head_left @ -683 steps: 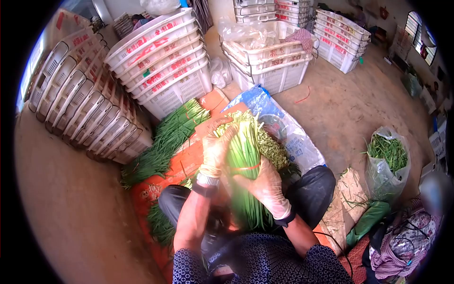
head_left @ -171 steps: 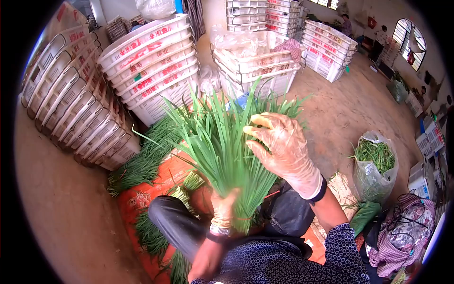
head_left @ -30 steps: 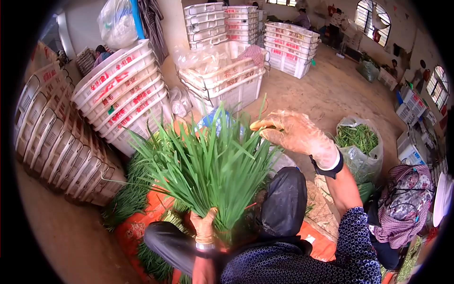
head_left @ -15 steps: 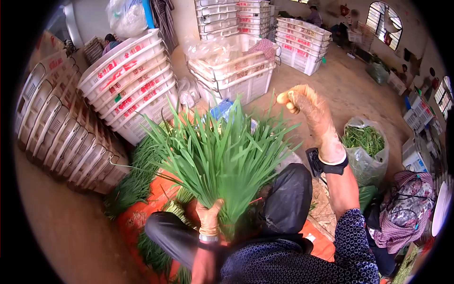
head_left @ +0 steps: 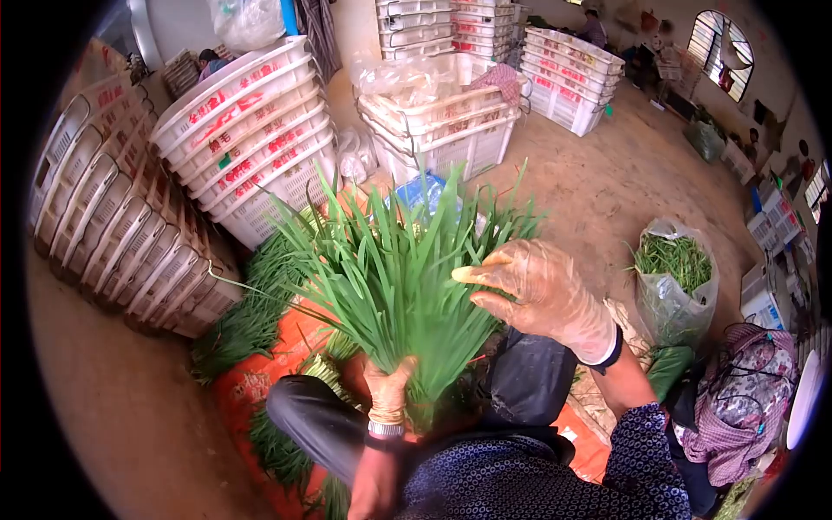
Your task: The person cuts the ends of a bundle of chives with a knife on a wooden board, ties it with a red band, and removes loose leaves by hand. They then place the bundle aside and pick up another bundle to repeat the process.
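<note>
My left hand (head_left: 388,390), in a thin glove, is wrapped round the lower part of a large bunch of garlic chives (head_left: 399,295). The long flat green leaves fan upward and outward above my lap. Just right of the leaves is my gloved right hand (head_left: 550,299), its thumb and forefinger apart and pointing left at the bunch. Nothing shows between those fingers. More chives (head_left: 238,325) lie in a pile to the left, and tied-looking bundles (head_left: 321,377) rest beside my left knee. The bottom ends of the held bunch are partly blurred.
Stacked white crates (head_left: 251,130) stand at the left, with leaning crates (head_left: 130,225) beyond them. An orange sheet (head_left: 251,386) lies under me. A clear bag of greens (head_left: 676,269) and a patterned backpack (head_left: 750,381) are at the right. Other people work in the background.
My right hand has come down and left from its raised position, toward the leaves, and its fingers have opened. My left hand keeps its hold on the chives. The view has shifted slightly.
</note>
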Motion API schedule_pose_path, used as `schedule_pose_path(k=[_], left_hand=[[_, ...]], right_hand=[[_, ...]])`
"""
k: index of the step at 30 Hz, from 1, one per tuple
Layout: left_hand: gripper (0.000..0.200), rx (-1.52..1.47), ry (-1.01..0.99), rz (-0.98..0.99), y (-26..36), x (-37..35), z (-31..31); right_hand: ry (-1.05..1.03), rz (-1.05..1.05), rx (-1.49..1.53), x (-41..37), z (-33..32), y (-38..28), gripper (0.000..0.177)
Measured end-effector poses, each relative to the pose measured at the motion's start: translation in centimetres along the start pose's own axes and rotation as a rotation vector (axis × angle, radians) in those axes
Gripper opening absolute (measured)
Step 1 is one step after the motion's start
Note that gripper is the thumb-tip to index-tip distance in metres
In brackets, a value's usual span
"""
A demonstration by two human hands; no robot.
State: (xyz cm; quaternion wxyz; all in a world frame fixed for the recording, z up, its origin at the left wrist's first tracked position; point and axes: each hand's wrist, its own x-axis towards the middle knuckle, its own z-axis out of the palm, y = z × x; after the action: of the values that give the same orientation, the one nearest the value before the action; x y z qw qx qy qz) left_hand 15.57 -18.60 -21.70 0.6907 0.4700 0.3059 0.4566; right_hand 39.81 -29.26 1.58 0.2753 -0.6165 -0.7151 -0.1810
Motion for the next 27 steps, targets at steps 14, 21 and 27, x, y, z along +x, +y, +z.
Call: schedule_pose_path(k=[14, 21, 27], left_hand=[[0.035, 0.029, -0.035, -0.012, 0.3, -0.4, -0.2], [0.045, 0.093, -0.052, -0.003, 0.2, -0.5, -0.2], [0.044, 0.120, -0.051, 0.002, 0.1, -0.5, -0.6]], right_hand=[[0.162, 0.218, 0.261, 1.3, -2.3, 0.5, 0.015], [0.128, 0.122, -0.268, 2.0, 0.6, 1.6, 0.022], [0.048, 0.173, -0.273, 1.3, 0.6, 2.2, 0.022]])
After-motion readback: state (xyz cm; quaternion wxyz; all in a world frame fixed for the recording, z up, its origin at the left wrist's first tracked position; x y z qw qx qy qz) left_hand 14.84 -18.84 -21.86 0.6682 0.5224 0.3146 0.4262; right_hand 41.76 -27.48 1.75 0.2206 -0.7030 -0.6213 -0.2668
